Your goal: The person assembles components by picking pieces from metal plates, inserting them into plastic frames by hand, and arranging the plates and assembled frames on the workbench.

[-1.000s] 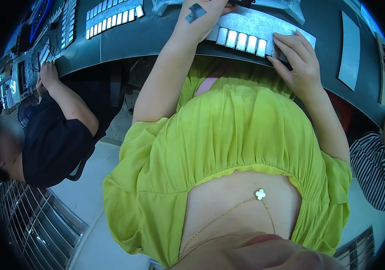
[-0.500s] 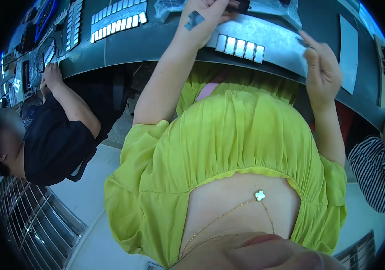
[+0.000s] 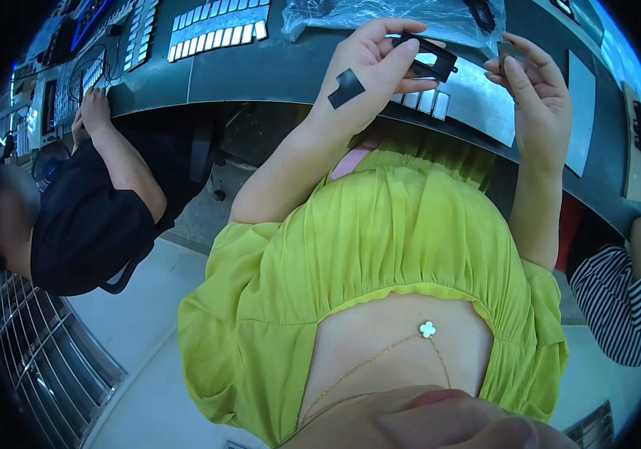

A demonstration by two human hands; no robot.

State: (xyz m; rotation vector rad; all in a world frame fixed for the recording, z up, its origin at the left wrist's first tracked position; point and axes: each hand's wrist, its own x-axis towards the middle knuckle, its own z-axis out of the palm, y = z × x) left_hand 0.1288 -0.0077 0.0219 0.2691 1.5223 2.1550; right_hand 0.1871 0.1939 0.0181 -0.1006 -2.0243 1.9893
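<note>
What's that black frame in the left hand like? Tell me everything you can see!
The black frame looks like hard plastic: a long rectangle with an opening through it and a small tab at one end. The left hand holds it tilted over the pale sheet, fingers covering its other end.

The view is taken from 1 head-worn camera, directed forward and down; the torso (image 3: 388, 232) is framed closely, the left hand (image 3: 369, 71), right hand (image 3: 538, 82) and bench (image 3: 223, 78) beyond.
</note>
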